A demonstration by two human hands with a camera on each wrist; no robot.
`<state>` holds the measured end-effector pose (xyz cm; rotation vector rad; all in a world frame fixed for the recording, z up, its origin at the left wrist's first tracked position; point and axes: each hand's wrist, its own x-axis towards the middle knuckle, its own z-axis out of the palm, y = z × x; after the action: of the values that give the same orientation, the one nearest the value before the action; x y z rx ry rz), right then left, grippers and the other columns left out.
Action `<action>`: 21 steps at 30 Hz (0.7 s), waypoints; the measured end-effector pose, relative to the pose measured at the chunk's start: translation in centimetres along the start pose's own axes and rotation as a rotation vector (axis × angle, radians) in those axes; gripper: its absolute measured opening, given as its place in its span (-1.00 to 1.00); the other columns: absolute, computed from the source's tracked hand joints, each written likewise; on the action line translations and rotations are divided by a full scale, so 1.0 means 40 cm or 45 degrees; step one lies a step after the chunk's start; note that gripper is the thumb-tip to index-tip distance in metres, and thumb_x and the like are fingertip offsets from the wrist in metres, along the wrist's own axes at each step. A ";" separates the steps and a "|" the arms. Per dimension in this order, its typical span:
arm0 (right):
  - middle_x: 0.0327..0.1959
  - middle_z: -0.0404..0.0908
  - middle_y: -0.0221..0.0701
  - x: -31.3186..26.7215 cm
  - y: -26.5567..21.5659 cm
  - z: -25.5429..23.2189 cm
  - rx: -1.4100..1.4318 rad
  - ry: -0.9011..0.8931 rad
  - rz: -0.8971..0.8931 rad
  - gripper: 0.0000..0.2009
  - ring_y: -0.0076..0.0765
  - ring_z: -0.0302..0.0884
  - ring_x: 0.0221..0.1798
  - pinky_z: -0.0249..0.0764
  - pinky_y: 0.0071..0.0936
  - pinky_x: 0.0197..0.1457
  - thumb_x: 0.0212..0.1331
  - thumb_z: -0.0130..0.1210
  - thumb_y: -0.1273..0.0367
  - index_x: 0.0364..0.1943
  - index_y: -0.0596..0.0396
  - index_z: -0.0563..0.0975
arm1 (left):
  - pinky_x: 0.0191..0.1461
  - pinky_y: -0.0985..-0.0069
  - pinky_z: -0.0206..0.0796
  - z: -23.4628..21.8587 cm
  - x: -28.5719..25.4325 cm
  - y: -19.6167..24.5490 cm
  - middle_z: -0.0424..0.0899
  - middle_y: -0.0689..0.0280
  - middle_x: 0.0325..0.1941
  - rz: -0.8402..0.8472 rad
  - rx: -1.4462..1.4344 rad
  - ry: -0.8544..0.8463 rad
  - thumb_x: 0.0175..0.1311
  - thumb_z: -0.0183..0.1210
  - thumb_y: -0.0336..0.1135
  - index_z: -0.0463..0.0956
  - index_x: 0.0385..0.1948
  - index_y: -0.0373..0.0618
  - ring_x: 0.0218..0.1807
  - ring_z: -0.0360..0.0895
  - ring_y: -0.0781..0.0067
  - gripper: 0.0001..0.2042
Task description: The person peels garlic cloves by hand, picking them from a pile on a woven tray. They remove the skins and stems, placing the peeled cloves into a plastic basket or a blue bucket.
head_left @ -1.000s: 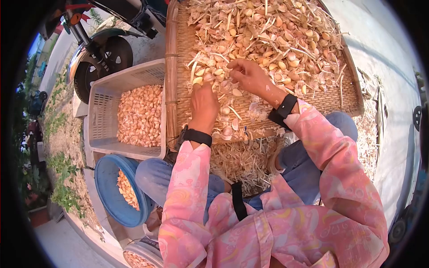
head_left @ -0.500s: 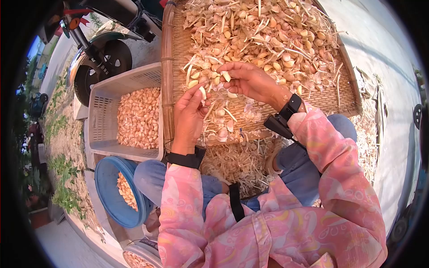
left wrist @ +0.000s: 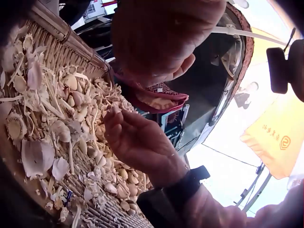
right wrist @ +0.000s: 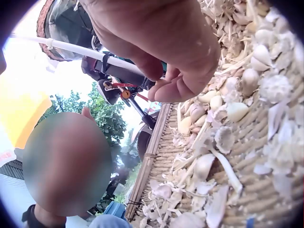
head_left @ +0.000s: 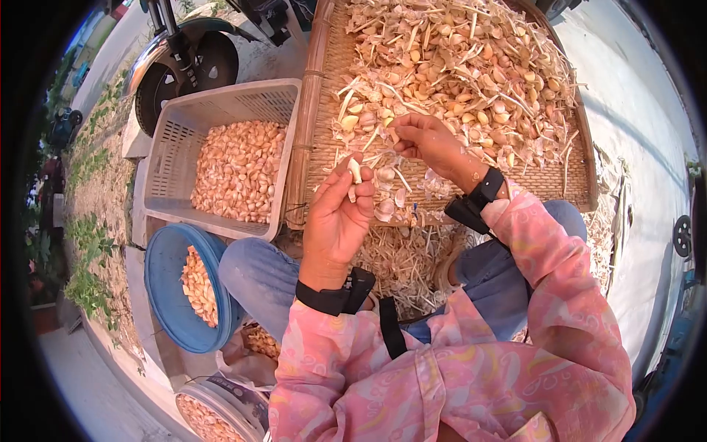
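My left hand [head_left: 337, 221], palm turned up, pinches a pale peeled garlic clove [head_left: 355, 170] between thumb and fingers. A second pale piece shows just below it among the curled fingers. My right hand [head_left: 436, 149] is a little farther off and to the right, over the woven tray [head_left: 300, 166]. Its thumb and index finger meet at the tips, with a small pale garlic piece [left wrist: 114, 110] at them in the left wrist view. Beneath both hands lie loose cloves, dry skins and stalks. Heaped garlic [head_left: 471, 81] covers the tray's far part.
Left of the tray stands a grey crate [head_left: 168, 197] part-filled with cloves. A blue bucket [head_left: 158, 276] with peeled cloves is nearer, and a white bucket [head_left: 239, 401] of cloves is below it. A vehicle wheel [head_left: 216, 62] stands behind the crate. Stalks and skins [head_left: 405, 261] litter the ground between the legs.
The left hand rose off the tray with a clove and drew back toward the body. The right hand lifted a white piece, then moved apart from the left. The head view has shifted.
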<state>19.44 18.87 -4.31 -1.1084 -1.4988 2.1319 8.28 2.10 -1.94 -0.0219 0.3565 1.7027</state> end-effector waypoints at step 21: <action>-0.34 0.49 -0.12 0.117 0.023 -0.015 -1.691 0.048 -0.807 -0.75 0.00 0.47 -0.27 0.38 -0.19 -0.20 -0.02 0.09 0.37 -0.22 0.10 0.47 | -0.39 0.39 0.42 0.381 -0.234 -0.141 0.54 -0.07 -0.38 0.047 -0.654 -0.909 0.13 0.07 -0.62 0.31 -0.25 -0.58 -0.40 0.57 0.19 -0.79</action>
<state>17.01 21.86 -7.16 -0.7128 -2.7935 0.5403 18.16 -2.47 13.33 0.2116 -0.6137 1.6783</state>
